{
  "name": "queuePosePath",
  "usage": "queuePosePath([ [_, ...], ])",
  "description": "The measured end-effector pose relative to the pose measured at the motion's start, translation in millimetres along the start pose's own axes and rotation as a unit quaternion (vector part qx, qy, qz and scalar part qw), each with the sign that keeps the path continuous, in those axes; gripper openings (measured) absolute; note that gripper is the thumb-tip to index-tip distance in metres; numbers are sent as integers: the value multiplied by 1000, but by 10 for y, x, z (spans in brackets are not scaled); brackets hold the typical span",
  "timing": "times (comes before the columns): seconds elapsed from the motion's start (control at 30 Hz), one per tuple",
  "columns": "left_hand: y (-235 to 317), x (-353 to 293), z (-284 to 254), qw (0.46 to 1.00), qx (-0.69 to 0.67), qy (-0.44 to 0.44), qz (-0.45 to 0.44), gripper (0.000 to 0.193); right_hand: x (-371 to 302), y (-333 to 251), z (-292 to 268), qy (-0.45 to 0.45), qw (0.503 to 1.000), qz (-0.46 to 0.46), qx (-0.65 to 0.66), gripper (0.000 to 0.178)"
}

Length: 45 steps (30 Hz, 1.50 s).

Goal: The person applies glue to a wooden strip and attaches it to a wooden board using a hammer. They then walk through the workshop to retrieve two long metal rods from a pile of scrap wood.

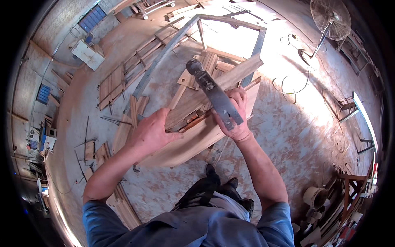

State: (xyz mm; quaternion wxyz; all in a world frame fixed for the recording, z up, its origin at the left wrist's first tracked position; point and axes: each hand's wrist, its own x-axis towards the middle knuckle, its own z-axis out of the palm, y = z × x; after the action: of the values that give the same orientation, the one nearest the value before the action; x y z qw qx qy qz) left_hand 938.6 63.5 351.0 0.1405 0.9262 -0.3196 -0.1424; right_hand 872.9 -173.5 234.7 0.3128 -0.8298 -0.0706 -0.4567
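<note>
The fingers of the right hand (241,103) are curled around a hammer (212,88), just under its metal head; the handle is hidden below. The head slants across the view, its rounded face to the upper left and its flattened end over the palm side of the hand. The left hand (149,131) sits at the near left end of an upper board (230,77), thumb stretched out along the wood; its other fingers bend out of sight, so I cannot tell how firmly they grasp. Beneath the hammer, the upper board and a wider lower board (185,146) run side by side with a narrow gap between them, where a small reddish-brown piece (191,118) shows. Just beyond lie more loose planks (210,61), and around them stands a grey metal frame (162,61) with angled bars. Farther out, a slatted wooden panel (112,87) lies to the left on the stained floor (279,144), a white cabinet (88,53) stands at the upper left, and 1 pedestal fan (330,19) is at the upper right, with cable (294,91) looping across the floor near it.
</note>
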Motion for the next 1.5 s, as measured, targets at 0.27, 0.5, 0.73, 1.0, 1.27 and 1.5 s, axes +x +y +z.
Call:
queuePosePath([
  [0.27, 48, -61, 50, 993, 102, 42, 37, 73, -169, -53, -85, 39, 993, 101, 46, 39],
  [0.5, 57, -128, 125, 987, 137, 74, 40, 69, -453, -309, -180, 41, 958, 250, 136, 35],
  [0.73, 87, -166, 236, 971, 159, 150, 99, 62, -640, -320, -60, 93, 915, 303, 249, 33],
  [1.0, 140, -249, 391, 945, 239, 190, 114, 61, -716, -429, -200, 64, 886, 380, 257, 26],
  [1.27, 124, -280, 409, 941, 259, 177, 127, 69, -805, -430, -575, -10, 876, 409, 256, 13],
  [1.5, 136, -323, 455, 948, 238, 175, 119, 66, -591, -499, -1121, -132, 908, 389, 81, 24],
])
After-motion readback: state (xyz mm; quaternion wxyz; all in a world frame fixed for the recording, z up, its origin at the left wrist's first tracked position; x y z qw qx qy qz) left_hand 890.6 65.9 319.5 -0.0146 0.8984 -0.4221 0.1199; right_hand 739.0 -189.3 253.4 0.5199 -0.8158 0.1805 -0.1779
